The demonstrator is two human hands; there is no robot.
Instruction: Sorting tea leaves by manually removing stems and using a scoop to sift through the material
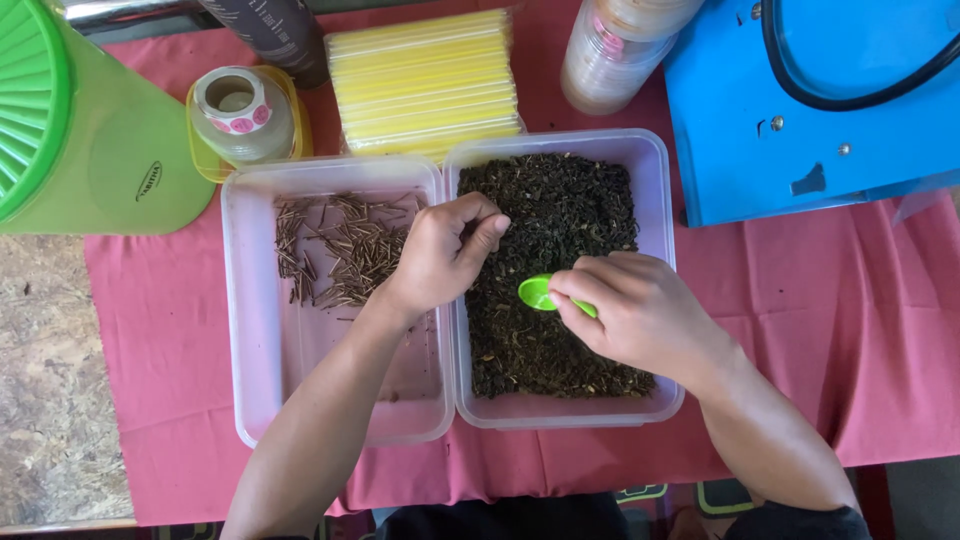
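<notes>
Right hand [640,315] fingers pinch the handle of a small green plastic scoop [540,294], light and stiff, over the tub of dried tea leaves [560,215]. Left hand [440,255], fingertips pinched together, hovers at that tub's left wall, beside the tub of brittle brown stems [335,245].

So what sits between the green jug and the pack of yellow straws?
In the head view, a sticker roll on a yellow lid sits between the green jug and the yellow straws.

green scoop [537,293] | bowl up, tilted | over dark tea leaves [560,210], perhaps touching
</notes>
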